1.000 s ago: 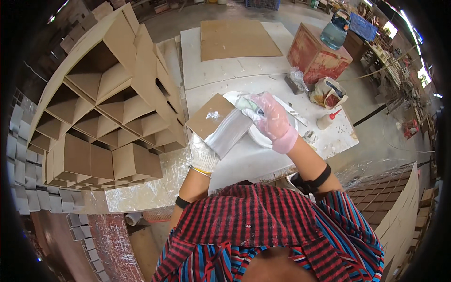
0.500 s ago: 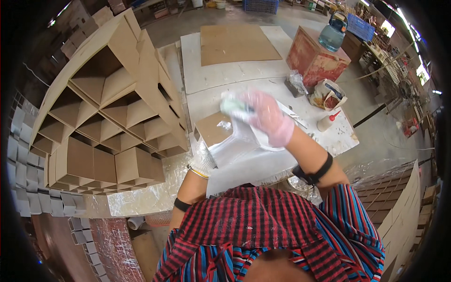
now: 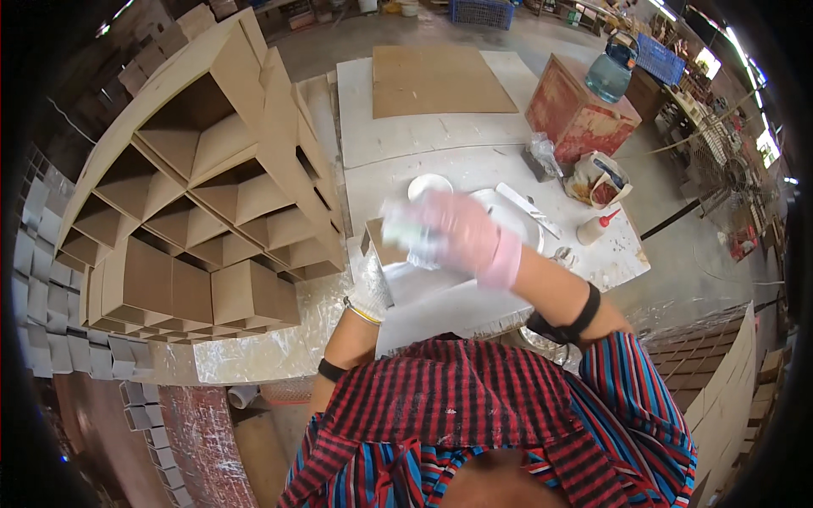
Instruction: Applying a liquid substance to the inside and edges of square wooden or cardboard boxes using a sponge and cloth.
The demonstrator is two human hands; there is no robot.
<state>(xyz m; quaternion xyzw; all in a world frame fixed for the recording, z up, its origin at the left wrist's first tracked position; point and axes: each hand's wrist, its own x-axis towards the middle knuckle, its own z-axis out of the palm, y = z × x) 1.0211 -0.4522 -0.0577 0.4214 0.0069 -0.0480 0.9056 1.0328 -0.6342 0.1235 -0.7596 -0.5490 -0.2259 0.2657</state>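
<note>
Stacked brown boxes [image 3: 188, 285] stand left of all fingers; the part-whitened box [image 3: 415, 285] adjoins the left hand [image 3: 369, 288], whose hidden fingers' grip I cannot tell; the right hand [image 3: 461, 234] has fingers curled round a blurred pale pad [image 3: 405, 235]; coating seems in hand; another stroke calls for steady bracing.

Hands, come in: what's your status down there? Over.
Right hand gripping pale cloth or sponge, blurred. Left hand against box. Box part brown, part whitish; right hand hides some.
</note>
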